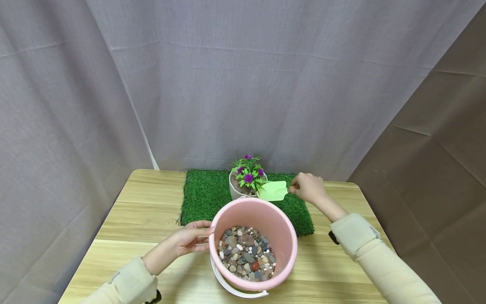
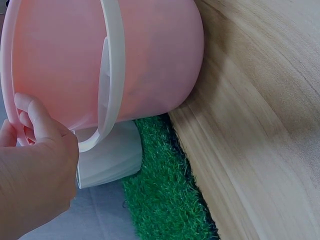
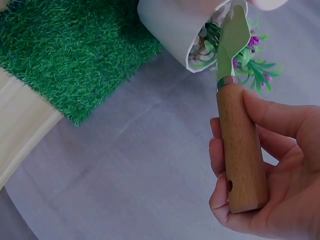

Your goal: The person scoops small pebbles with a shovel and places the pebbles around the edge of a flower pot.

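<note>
1. The left hand [image 1: 191,238] pinches the rim of the pink bucket [image 1: 272,216] on its left side, its grip closed down to the rim's thickness.
2. The right hand [image 1: 309,188] has its grip curled round the wooden handle [image 3: 242,150] of the green trowel [image 1: 274,191], the thumb lying along the handle.
3. The trowel's blade is at the right side of the white pot [image 1: 235,194], beside the plant [image 1: 247,172]; whether it touches the pot cannot be told.
4. The bucket is in front of the pot, nearer the person, with stones [image 1: 247,255] covering its bottom, one of them red. Its white bail [image 2: 116,60] hangs down on the near side.
5. The plant, with green leaves and purple flowers, stands in the pot.
6. The pot is on the green mat [image 1: 205,192], laid across the far part of the counter [image 1: 142,215].
7. A grey curtain [image 1: 247,105] hangs behind.
</note>
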`<state>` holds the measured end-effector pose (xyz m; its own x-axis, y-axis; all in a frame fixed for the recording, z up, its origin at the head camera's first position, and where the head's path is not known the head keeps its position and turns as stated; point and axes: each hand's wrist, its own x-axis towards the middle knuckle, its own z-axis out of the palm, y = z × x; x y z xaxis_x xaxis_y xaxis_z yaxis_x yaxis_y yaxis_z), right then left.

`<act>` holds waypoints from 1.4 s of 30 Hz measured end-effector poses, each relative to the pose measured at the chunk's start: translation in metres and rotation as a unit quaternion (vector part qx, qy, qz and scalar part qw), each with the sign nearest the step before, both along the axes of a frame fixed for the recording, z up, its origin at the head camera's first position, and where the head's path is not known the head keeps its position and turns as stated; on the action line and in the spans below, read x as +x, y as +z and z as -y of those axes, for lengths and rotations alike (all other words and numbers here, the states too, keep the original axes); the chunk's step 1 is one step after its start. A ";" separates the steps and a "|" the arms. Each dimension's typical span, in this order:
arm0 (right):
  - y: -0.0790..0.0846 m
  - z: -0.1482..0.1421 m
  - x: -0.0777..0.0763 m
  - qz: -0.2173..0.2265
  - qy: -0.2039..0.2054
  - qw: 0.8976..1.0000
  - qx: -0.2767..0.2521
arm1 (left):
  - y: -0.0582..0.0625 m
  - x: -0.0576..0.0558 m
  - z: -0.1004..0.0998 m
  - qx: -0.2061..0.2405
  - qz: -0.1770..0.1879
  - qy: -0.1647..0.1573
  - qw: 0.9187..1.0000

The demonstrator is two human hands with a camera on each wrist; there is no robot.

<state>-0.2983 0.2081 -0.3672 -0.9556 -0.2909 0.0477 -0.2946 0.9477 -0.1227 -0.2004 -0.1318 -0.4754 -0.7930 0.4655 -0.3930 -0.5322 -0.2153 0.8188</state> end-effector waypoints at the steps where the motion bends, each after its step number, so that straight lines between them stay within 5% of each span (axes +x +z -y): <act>1: 0.001 -0.002 0.001 -0.001 0.002 1.000 -0.003 | 0.000 0.000 0.000 0.001 0.000 0.000 1.000; 18: 0.029 -0.026 0.019 -0.028 0.027 0.999 -0.007 | 0.002 0.000 0.000 0.003 0.006 -0.002 1.000; 27: 0.039 -0.023 0.039 0.008 0.099 0.993 -0.067 | 0.001 0.000 -0.001 0.002 0.006 -0.006 1.000; 35: 0.019 0.005 0.060 0.017 0.181 0.982 -0.050 | 0.002 -0.001 0.000 -0.002 0.005 -0.003 1.000; 42: -0.020 0.027 0.084 -0.049 0.225 0.973 -0.001 | 0.002 0.000 0.000 -0.003 0.001 -0.005 1.000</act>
